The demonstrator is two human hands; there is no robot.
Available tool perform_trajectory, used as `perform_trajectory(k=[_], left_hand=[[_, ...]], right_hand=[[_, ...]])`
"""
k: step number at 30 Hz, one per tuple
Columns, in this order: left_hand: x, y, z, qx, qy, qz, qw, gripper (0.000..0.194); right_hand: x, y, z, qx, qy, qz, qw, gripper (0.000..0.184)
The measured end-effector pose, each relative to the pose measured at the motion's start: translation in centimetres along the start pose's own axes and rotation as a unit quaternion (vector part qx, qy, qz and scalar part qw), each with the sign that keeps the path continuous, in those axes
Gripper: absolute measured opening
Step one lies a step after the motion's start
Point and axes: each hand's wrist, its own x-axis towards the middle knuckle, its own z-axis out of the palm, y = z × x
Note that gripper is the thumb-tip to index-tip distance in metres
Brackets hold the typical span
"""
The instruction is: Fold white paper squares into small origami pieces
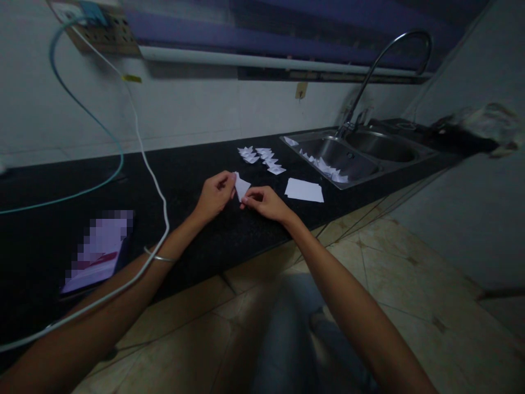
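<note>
From the head view, here we are at the dark counter [197, 235], and the folded paper [241, 187] is right in the middle of the action, held up between the two hands just above the surface. The left hand [216, 192] has it pinched at its upper left side, thumb and finger together; the right hand [264, 203] nips the lower corner — fingertip work on both sides. This piece looks feather-light and thin, likely stiffer along its folds and soft elsewhere; it should grip dry rather than slip, but a hard squeeze could crumple it, so edges and creases look the best places to take hold. Just right of the right hand lies a stack of white paper [304, 190], flat, slightly uneven at its edges. Beyond, two rows of folded pieces [269, 160] sit close together on the counter. Now the containers: the sink has two basins, and along the near side of the left basin [324, 146] runs a whole line of white folded pieces [326, 167] — resting inside or on the edge, I can't tell. The right basin [385, 143] is shadowy, its contents unclear.
</note>
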Motion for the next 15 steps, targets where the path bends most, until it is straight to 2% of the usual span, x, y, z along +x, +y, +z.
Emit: perform_trajectory(k=[5,8,15], left_hand=[[-0.07,-0.01,0.18,0.003,0.004,-0.013,1.0,0.023],[-0.22,-0.19,0.24,0.029,-0.014,0.006,0.999,0.023],[-0.39,-0.4,0.05,0.061,-0.071,0.026,0.995,0.031]], right_hand=[[-0.02,-0.31,0.03,0.049,0.053,0.014,0.997,0.024],[-0.05,-0.48,0.03,0.064,0.073,0.023,0.995,0.029],[-0.21,-0.91,0.11,0.07,0.072,0.011,0.995,0.035]])
